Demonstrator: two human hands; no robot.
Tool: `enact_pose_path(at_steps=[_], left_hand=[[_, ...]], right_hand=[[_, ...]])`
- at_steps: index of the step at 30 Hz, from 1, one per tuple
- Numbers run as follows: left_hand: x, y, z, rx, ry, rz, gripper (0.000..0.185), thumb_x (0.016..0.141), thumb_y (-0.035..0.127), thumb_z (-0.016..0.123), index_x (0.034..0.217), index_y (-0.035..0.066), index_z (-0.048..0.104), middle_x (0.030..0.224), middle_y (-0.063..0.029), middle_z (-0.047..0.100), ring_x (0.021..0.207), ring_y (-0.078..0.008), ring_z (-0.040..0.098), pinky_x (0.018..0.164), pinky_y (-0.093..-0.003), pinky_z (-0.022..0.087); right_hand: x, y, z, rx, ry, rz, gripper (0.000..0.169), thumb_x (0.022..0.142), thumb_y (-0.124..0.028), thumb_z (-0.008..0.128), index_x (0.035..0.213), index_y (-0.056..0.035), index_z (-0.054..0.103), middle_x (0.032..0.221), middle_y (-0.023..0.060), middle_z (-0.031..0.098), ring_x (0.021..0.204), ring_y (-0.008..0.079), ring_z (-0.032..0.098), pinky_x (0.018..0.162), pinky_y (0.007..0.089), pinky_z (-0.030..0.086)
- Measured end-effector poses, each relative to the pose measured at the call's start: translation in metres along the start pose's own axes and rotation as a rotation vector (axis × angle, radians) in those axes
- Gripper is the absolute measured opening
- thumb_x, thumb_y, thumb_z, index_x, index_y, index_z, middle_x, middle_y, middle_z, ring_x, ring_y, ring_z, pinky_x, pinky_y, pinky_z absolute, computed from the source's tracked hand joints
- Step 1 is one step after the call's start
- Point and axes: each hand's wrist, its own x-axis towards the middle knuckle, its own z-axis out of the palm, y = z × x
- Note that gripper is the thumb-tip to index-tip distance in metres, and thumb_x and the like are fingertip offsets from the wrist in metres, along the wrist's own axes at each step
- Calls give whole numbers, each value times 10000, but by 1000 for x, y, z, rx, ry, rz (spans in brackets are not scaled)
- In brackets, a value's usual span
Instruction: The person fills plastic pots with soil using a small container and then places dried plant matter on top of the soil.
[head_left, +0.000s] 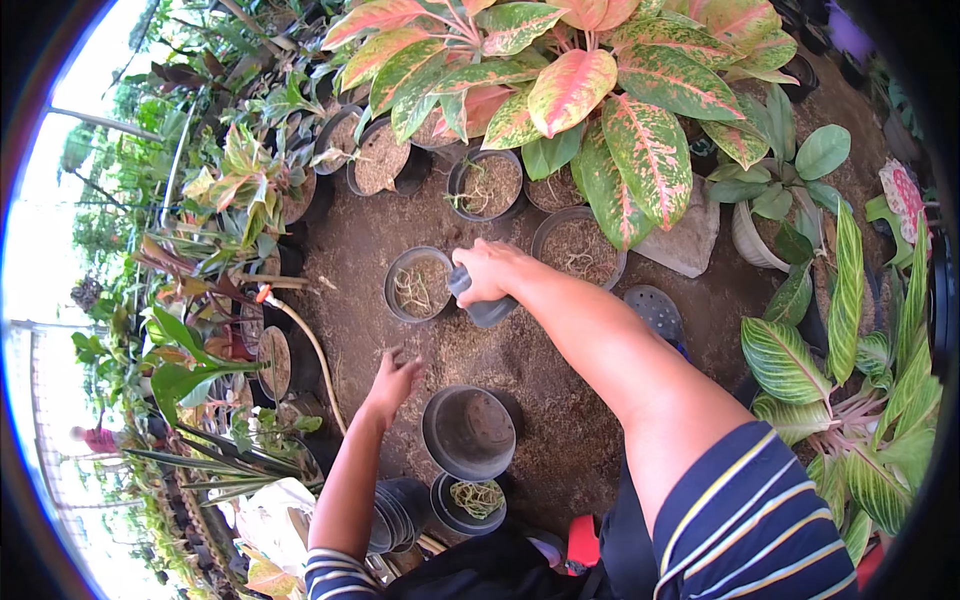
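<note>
My right hand (487, 274) grips a dark grey scoop-like container (491, 312), partly hidden under the palm. Just left of it stands a black plastic pot (390, 300) of soil mix with pale stringy roots or stems (412, 291) on top. My left hand (396, 381) hovers over the ground with fingers apart, holding nothing. Below it and to the right, a larger black pot (442, 442) shows its bare inner wall. Closer to my body, another pot (446, 514) holds a coil of greenish stems (478, 498).
Soil-filled pots (487, 186) line the far side under a pink-green aglaonema (577, 82). A stone block (679, 236) and a perforated clog (654, 309) lie right. A hose (319, 352) runs along the left, near stacked pots (396, 517). A person (101, 441) is far left.
</note>
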Motion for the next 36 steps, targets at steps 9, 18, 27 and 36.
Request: enact_pose_path(at_steps=[9,18,27,36], left_hand=[[-34,-85,21,-330,-287,132,528,1057,224,686,1517,19,527,1389,-109,661,1271,-209,612,1079,-372,499],[-5,-115,17,-531,-323,83,297,1128,216,570,1308,25,709,1088,-61,777,897,-139,727,813,-336,609],[-16,-127,11,-713,-225,84,305,1148,195,516,1328,29,698,1121,-69,767,938,-142,717,842,-339,603],[-27,-150,-6,-844,46,189,323,1141,153,504,1364,-4,677,1166,-75,764,991,-136,690,927,-314,538]], right_hand=[[18,-3,36,-276,-223,143,871,785,-514,892,1483,-121,551,1495,215,571,1369,382,599,1104,497,533],[33,16,53,-206,-63,203,907,852,-435,878,1582,-164,411,1541,325,418,1408,508,513,1173,521,466],[53,30,87,-243,-27,245,871,920,-441,804,1658,-309,360,1562,326,350,1404,529,502,1201,535,440],[50,37,100,-205,-131,227,853,885,-533,769,1613,-203,471,1575,191,554,1533,468,345,1272,483,349]])
